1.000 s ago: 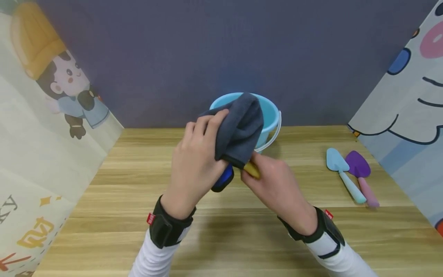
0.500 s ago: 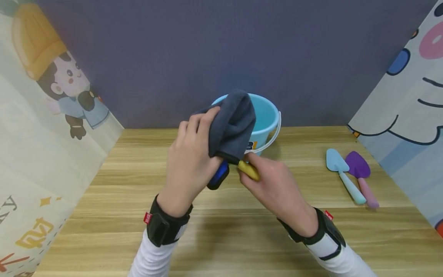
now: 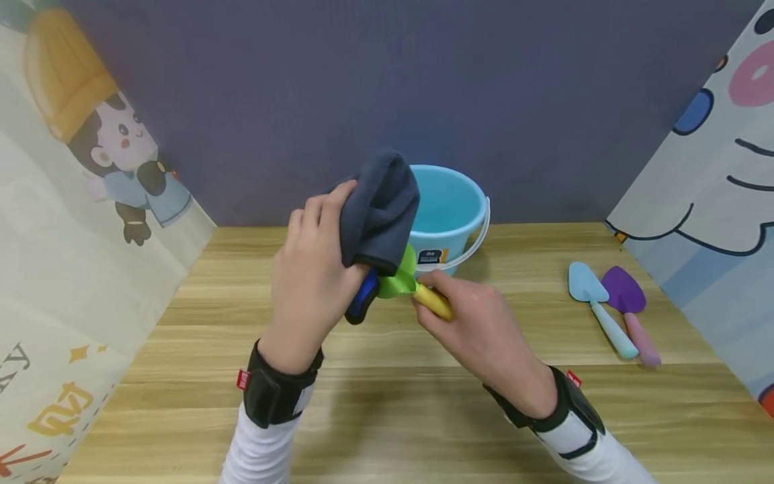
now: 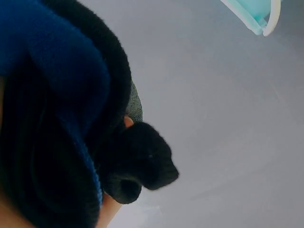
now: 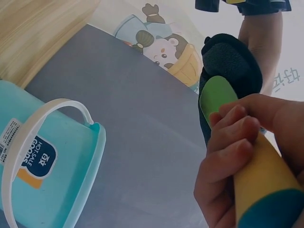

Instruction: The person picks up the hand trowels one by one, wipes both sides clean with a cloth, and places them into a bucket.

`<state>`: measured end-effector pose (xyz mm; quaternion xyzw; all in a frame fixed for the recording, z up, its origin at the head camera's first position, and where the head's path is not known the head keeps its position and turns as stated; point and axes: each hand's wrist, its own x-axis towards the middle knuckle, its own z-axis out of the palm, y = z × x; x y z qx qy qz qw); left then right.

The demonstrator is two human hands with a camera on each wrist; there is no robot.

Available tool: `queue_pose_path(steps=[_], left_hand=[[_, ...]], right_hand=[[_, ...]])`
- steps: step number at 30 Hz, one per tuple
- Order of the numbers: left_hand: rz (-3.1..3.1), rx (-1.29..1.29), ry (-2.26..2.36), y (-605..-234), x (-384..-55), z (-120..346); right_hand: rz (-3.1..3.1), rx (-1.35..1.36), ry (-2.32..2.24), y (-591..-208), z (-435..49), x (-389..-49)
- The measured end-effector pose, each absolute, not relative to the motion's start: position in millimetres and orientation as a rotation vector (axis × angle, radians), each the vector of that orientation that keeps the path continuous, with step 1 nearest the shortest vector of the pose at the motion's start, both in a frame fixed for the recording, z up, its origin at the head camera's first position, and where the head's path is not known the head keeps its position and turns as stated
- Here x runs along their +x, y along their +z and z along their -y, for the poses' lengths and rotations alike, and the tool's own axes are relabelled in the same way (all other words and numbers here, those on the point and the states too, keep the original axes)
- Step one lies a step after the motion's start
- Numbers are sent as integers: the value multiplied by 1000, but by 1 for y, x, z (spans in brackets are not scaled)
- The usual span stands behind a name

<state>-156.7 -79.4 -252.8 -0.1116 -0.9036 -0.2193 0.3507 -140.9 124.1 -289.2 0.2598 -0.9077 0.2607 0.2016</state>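
Observation:
My left hand [image 3: 314,269] grips a dark grey-blue cloth [image 3: 381,215], bunched up with a blue fold hanging by the thumb. In the left wrist view the cloth [image 4: 61,95] fills the left side. My right hand [image 3: 484,323] holds a toy trowel by its yellow handle [image 3: 433,301]. The trowel's green blade [image 3: 399,277] points toward the cloth, which overlaps part of it. In the right wrist view, fingers wrap the yellow handle [image 5: 263,175], with the green blade [image 5: 216,97] in front of the cloth. Both hands are above the wooden table, before the bucket.
A light blue bucket [image 3: 444,232] with a white handle stands at the table's back, against the dark wall. At right lie a light blue trowel [image 3: 601,309] and a purple trowel [image 3: 629,302] with a pink handle, side by side. Printed panels flank the table.
My left hand has moved left with the cloth, drawing it off the trowel, so the green blade now shows. The right hand has stayed nearly in place.

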Motion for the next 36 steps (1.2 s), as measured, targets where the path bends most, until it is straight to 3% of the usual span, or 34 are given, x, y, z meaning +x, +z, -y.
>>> queue_pose_path(steps=[36], left_hand=[[2316,-135,-663,-251,-163,100]], right_hand=[[2502,763,772,-286,-126,-134]])
